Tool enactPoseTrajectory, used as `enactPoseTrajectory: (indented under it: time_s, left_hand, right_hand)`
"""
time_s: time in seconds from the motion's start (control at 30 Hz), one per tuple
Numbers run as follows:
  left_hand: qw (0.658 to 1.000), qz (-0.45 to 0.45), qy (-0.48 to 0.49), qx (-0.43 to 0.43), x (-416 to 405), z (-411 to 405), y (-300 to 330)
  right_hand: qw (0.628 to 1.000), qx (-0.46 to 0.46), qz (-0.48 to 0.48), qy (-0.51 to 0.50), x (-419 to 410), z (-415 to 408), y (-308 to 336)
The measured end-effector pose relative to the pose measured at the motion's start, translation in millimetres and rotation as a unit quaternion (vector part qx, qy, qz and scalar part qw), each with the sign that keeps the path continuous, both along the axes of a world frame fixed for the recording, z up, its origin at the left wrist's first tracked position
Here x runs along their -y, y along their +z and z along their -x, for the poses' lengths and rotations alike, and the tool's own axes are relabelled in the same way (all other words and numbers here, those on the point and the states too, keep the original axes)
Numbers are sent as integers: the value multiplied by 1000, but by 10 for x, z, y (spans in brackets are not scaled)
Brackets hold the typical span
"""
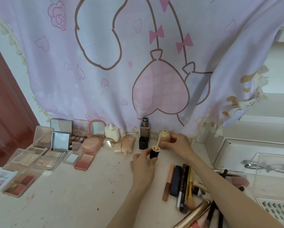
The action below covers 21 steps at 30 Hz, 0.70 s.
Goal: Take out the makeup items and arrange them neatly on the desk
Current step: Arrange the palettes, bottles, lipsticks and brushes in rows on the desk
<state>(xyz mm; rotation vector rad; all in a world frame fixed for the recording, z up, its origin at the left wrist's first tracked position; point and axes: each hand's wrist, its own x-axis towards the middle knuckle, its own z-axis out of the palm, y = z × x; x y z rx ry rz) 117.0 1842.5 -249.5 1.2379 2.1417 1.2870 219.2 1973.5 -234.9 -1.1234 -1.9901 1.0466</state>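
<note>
Single head view, worn high, faces forward-down over desk; curtain at 12 o'clock, close.

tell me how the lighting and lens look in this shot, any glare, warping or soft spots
Head view: soft, even daylight with only faint shadows under the left hand and right hand; wide-angle lens bends the door and curtain at the edges; pale glare on the open compact mirror; the eyelash tray in the corner is soft.
</note>
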Motion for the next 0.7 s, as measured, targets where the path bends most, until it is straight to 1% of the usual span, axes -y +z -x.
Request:
enactPoseTrajectory:
  time_s: [0.07,0.17,0.3,0.57,0.7]
  left_hand:
    - [998,16,25,-63,-81,-21,-28]
    - [994,30,44,-91,-176,-46,-58]
    - [988,55,55,-137,-248,-50,-105]
    - [986,58,61,-144,-338,-23,-81]
    - [990,40,70,-116,-343,-21,-82]
  right_hand:
    - [1000,8,5,12,-25,-13,-1]
    - [999,21,11,32,-51,-44,15]
    - [999,31,-5,37,-62,-59,8]
    - [999,20,-35,3,-62,38,-36]
    - [999,26,-42,-6,-60,72,-27]
